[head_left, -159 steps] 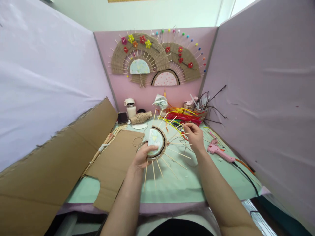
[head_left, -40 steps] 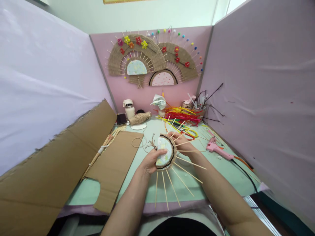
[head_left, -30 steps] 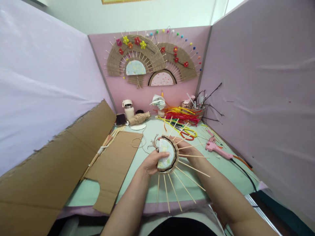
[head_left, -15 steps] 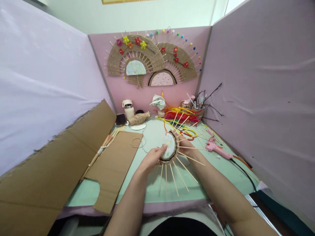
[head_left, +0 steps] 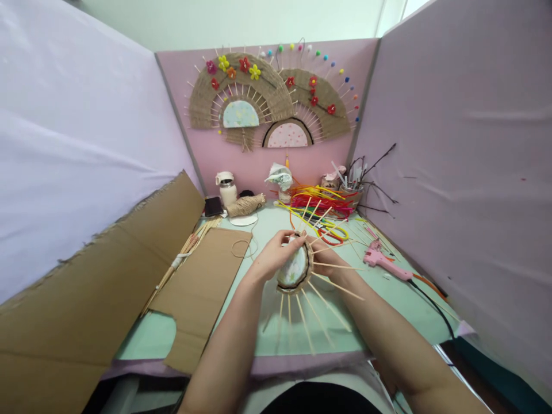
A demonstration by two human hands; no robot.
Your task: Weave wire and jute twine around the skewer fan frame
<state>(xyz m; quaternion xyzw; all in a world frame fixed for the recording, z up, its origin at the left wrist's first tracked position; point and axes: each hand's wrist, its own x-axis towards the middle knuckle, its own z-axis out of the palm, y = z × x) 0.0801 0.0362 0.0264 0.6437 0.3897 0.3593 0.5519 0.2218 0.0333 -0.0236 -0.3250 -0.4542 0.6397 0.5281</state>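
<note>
Above the green table I hold a small half-round fan frame with a pale patterned face, a twine-wrapped rim and thin wooden sticks fanning out below and to the right. My left hand curls over its upper left edge, fingers closed on the rim. My right hand is behind the frame on the right, mostly hidden, gripping it among the sticks.
Cardboard sheets and a bundle of sticks lie left. A twine spool and jar stand at the back, coloured pipe cleaners beside them. A pink glue gun lies right. Finished fans hang on the back wall.
My left hand has shifted from the frame's lower left side up over its top edge. The frame has turned and tilted a little, its sticks swinging downward.
</note>
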